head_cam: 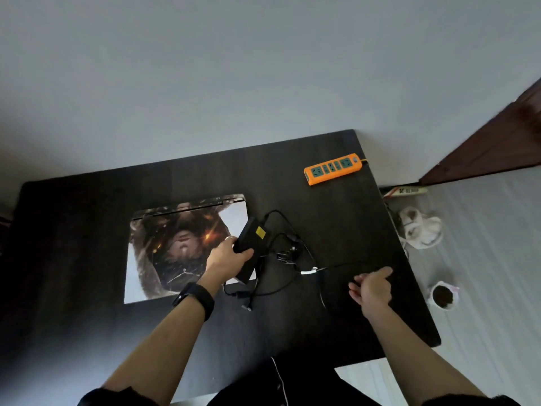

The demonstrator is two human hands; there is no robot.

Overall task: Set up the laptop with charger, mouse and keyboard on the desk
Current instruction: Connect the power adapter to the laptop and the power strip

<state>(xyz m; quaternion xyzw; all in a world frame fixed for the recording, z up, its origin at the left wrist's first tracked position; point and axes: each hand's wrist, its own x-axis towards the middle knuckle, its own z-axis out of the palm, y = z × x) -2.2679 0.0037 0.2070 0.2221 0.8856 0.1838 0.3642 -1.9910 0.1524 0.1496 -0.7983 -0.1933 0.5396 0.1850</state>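
A dark wooden desk point(87, 230) is set against a pale grey wall point(205, 68), with a light floor point(483, 259) to its right and a brown door point(497, 145) seen in the upper right corner. A closed laptop point(175, 250) is laid flat on the middle of the desk, its lid covered by a printed picture.

The charger point(252, 238), a black brick with a yellow label, is held tilted over the right edge of the laptop. It is gripped at its near end by the left hand point(225, 260), with the thumb pressed on the top face and the fingers curled round the far side. A black wristband point(195, 298) is worn on the left wrist.

A tangle of black cable point(288, 253) is spread on the desk just right of the charger, bound at one spot by a white tie point(308, 271). From that tie a thin strand is led rightward to the right hand point(372, 285), which is held low over the desk near its right edge. Its fingers are curled and the strand appears to be pinched at the forefinger, though the grip is small and hard to see.

An orange power strip point(332, 169) is placed near the far right corner of the desk, well apart from both hands. On the floor beside the desk, a white bag point(421, 231) and a small cup point(442, 297) with dark contents are seen.
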